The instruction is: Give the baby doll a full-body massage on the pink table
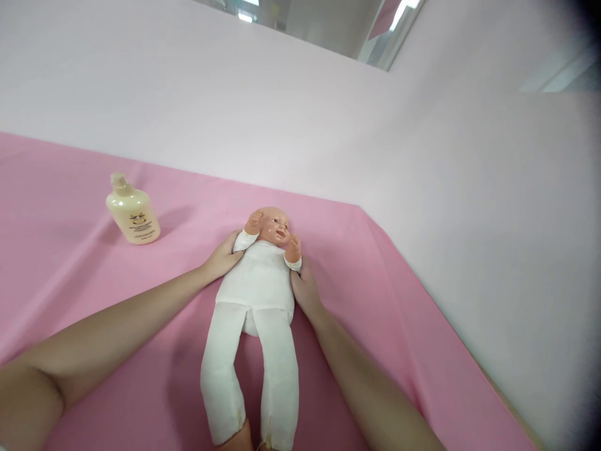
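A baby doll (256, 294) in a white cloth suit lies on its back on the pink cloth (375, 294), head pointing away from me, its plastic arms raised by its face. My left hand (224, 255) presses against the doll's side at its shoulder. My right hand (305, 289) holds the doll's other side, just under its raised arm. Both hands grip the torso between them. The doll's legs stretch toward me and run off the bottom edge of the view.
A cream-coloured lotion bottle (133, 212) stands on the pink cloth to the left, beyond my left forearm. A pale pink wall (300, 113) rises behind and to the right. The cloth's right edge runs diagonally toward the lower right.
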A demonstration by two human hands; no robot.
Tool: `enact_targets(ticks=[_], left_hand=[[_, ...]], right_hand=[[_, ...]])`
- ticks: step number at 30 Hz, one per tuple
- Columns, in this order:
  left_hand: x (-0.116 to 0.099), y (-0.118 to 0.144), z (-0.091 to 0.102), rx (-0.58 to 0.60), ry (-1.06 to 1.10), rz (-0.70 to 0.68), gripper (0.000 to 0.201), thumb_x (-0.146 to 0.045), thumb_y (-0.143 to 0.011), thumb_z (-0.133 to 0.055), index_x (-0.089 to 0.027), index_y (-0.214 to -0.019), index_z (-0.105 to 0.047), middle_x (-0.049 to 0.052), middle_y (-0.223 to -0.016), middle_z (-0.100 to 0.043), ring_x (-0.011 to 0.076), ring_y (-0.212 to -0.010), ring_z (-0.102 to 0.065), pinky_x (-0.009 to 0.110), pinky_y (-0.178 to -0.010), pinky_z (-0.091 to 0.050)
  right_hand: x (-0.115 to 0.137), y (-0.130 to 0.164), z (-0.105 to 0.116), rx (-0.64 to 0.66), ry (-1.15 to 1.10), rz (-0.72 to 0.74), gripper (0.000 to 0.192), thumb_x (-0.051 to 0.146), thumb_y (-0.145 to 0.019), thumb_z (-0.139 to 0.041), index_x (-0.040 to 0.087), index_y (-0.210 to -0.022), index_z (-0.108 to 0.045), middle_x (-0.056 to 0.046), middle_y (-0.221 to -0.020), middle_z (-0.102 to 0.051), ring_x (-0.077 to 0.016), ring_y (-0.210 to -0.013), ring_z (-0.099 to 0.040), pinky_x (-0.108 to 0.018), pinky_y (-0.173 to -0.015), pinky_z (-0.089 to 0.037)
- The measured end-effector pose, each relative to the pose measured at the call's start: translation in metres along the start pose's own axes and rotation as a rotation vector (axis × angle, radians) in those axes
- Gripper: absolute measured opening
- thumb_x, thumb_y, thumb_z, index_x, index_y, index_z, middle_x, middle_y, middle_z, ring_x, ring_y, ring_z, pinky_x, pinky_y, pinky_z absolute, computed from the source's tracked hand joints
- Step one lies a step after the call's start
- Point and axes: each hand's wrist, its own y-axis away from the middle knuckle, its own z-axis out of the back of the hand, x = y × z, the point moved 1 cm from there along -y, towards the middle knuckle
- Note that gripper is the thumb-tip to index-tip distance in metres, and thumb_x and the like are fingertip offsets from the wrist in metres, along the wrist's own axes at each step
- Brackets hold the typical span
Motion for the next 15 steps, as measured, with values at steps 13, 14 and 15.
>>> enact_targets(ticks=[13, 14, 15], left_hand=[[0.0011, -0.0006, -0.0008, -0.002, 0.010, -0.015, 0.056, -0.034, -0.083, -0.059, -0.018, -0.136, -0.049, 0.011, -0.137, -0.063, 0.0303, -0.126, -0.059, 0.047, -0.108, -0.046], [0.0011, -0.0006, -0.0008, -0.002, 0.011, -0.016, 0.056, -0.034, -0.083, -0.059, -0.018, -0.136, -0.048, 0.011, -0.138, -0.063, 0.0302, -0.126, -0.059, 0.047, -0.109, -0.045], [0.0013, -0.0007, -0.0008, -0.003, 0.012, -0.015, 0.057, -0.034, -0.083, -0.059, -0.018, -0.136, -0.048, 0.011, -0.138, -0.063, 0.0302, -0.127, -0.059, 0.047, -0.109, -0.045]], right_hand=[[0.0032, 0.0005, 0.0002, -0.002, -0.001, 0.002, 0.044, 0.022, -0.081, -0.050, 0.023, -0.124, -0.059, -0.009, -0.127, -0.067, -0.0255, -0.118, -0.062, -0.047, -0.107, -0.048], [0.0036, 0.0006, 0.0001, 0.000, -0.005, 0.002, 0.044, 0.022, -0.081, -0.050, 0.023, -0.124, -0.059, -0.008, -0.127, -0.067, -0.0256, -0.119, -0.062, -0.047, -0.107, -0.048], [0.0040, 0.0006, 0.0001, 0.002, -0.008, 0.002, 0.044, 0.023, -0.081, -0.050, 0.023, -0.124, -0.059, -0.008, -0.126, -0.067, -0.0257, -0.119, -0.062, -0.047, -0.107, -0.048]])
